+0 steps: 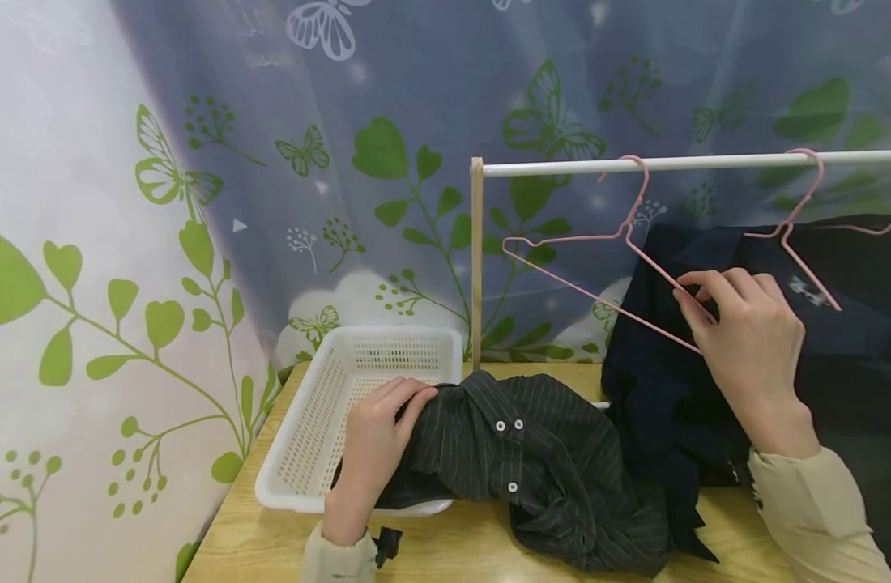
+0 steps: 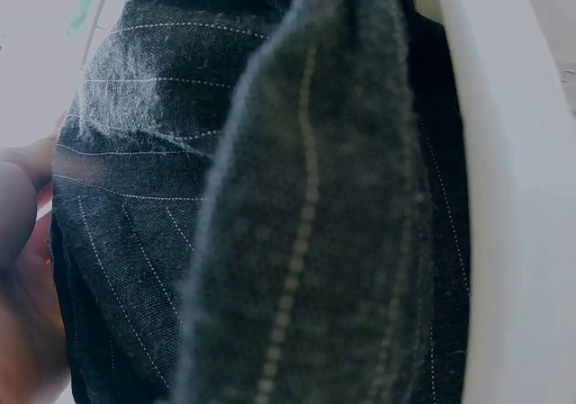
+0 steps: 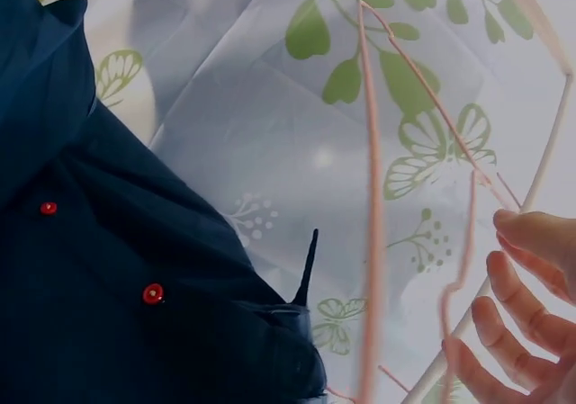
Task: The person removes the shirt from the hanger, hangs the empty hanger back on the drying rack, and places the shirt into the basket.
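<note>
A dark pinstriped shirt [image 1: 482, 453] with white buttons lies bunched over the basket's edge and the table. My left hand [image 1: 376, 437] grips its upper edge between thumb and fingers, near the collar. Striped cloth [image 2: 270, 206] fills most of the left wrist view. From a rail hangs a pink hanger [image 1: 573, 239], bare of cloth and tilted down to the right. Thumb and forefinger of my right hand [image 1: 755, 348] pinch its right arm, partly hiding that end. Below the rail, a navy garment [image 1: 650, 340] is behind my right hand; red buttons show on it in the right wrist view.
A white slatted basket [image 1: 288, 453] stands on the wooden table [image 1: 227, 534], left of the rack's wooden post [image 1: 477, 267]. More pink hangers hang along the white rail [image 1: 555, 168] to the right. A patterned curtain [image 1: 416, 81] covers the back.
</note>
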`<move>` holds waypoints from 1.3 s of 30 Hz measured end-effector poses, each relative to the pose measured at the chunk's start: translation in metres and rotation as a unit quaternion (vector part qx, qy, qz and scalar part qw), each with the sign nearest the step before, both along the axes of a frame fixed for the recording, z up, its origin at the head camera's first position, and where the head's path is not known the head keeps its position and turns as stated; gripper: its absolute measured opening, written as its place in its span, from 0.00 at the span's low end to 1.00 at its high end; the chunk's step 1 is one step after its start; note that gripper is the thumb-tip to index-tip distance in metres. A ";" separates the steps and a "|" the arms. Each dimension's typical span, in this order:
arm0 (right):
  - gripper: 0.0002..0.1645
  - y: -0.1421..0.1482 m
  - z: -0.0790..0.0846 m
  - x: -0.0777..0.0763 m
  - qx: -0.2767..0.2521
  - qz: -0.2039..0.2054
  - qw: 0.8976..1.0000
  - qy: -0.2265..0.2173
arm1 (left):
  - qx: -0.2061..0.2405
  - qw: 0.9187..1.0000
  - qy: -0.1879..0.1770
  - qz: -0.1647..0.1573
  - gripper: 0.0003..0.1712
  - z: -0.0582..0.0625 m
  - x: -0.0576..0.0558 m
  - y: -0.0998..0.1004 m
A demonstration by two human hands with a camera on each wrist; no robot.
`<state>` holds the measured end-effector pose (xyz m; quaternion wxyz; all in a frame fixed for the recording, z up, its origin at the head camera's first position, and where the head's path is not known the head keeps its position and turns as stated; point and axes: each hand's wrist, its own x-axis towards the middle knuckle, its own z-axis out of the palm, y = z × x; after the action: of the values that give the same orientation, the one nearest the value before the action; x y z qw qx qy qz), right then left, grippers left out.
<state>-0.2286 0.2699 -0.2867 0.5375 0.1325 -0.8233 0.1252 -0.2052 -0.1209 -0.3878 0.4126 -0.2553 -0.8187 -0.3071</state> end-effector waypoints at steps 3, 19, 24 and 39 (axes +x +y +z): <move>0.09 -0.004 -0.001 0.005 0.000 0.005 1.000 0.004 | 0.001 1.000 0.000 0.000 0.07 0.000 0.000 0.001; 0.24 -0.039 -0.034 0.029 0.058 0.098 0.993 0.023 | -0.005 0.999 0.021 0.035 0.06 0.013 0.001 0.046; 0.30 -0.050 -0.053 0.029 0.077 0.106 0.991 -0.003 | -0.041 0.998 0.047 0.027 0.07 0.016 0.003 0.084; 0.23 -0.047 -0.147 0.024 0.146 0.105 0.970 -0.166 | -0.182 0.978 -0.026 0.101 0.09 -0.054 0.009 0.158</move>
<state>-0.2044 0.2233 -0.4336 0.3526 0.2723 -0.8917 0.0799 -0.1958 0.0375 -0.4414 0.3670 -0.2341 -0.8928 -0.1163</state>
